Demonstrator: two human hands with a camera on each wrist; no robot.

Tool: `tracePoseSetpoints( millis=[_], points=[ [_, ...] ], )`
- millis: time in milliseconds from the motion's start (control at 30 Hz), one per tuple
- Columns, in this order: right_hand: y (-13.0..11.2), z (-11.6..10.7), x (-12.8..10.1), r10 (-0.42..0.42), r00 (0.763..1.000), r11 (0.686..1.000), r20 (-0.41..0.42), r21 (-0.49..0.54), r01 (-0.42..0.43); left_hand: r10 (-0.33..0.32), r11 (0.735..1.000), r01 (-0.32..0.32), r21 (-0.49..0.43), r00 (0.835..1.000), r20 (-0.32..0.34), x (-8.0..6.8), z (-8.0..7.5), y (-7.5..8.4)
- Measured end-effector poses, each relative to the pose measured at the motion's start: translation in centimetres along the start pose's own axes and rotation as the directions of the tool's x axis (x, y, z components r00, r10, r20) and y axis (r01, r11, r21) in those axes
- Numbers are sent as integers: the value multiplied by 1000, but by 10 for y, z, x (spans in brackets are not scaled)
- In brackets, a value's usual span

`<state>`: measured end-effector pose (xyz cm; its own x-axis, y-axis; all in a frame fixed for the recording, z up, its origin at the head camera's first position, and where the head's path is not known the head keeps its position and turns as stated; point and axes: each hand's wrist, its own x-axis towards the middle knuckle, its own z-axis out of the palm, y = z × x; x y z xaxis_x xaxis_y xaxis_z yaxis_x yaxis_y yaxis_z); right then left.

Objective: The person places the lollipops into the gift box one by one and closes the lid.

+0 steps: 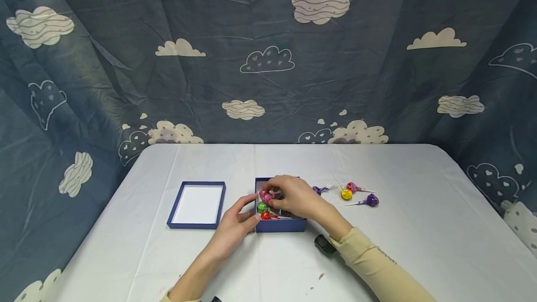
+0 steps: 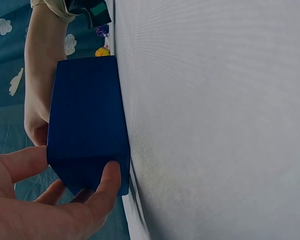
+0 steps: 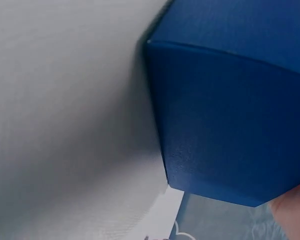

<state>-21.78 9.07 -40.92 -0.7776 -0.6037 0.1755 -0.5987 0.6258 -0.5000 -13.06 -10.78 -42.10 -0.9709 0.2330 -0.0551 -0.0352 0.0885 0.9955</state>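
A blue box (image 1: 281,226) with its top off sits mid-table, lollipops lying inside it. My right hand (image 1: 295,195) reaches over the right part of the box and pinches a pink lollipop (image 1: 266,195) near its left wall. Just in front of that lie a green lollipop (image 1: 262,206) and a red lollipop (image 1: 266,215). Spread fingers of my left hand (image 1: 235,223) rest against the box's left side, also seen on the box wall (image 2: 87,110) in the left wrist view. The right wrist view shows mostly the outer box wall (image 3: 230,120).
Left of the box lies a blue-rimmed lid (image 1: 175,203), its white inside facing up. To the right are a yellow lollipop (image 1: 346,194), a pink-red lollipop (image 1: 351,186) and two purple ones, one a purple lollipop (image 1: 372,200). A cloud-print curtain (image 1: 268,92) hangs behind the table.
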Motion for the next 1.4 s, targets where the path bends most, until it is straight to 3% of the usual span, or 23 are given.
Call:
tracePoseSetpoints(
  millis=[300,433,767,1100,1400],
  points=[
    [3,-7,-8,-17,1000,972,-26,235,22,-15,1000,15,-2,1000,3,2,-1,-1],
    [5,-14,-13,-22,998,958,-57,285,38,-11,1000,11,0,1000,4,2,0,0],
    [2,-36,-33,-20,990,953,-142,298,62,-7,1000,7,3,1000,-17,1,1,1],
    [14,-59,-57,1,976,973,-217,225,49,-11,1000,10,-11,1000,-22,0,2,1],
    [30,-69,-72,69,969,977,-237,212,-17,-17,1000,17,2,1000,-25,0,2,1]
  ],
)
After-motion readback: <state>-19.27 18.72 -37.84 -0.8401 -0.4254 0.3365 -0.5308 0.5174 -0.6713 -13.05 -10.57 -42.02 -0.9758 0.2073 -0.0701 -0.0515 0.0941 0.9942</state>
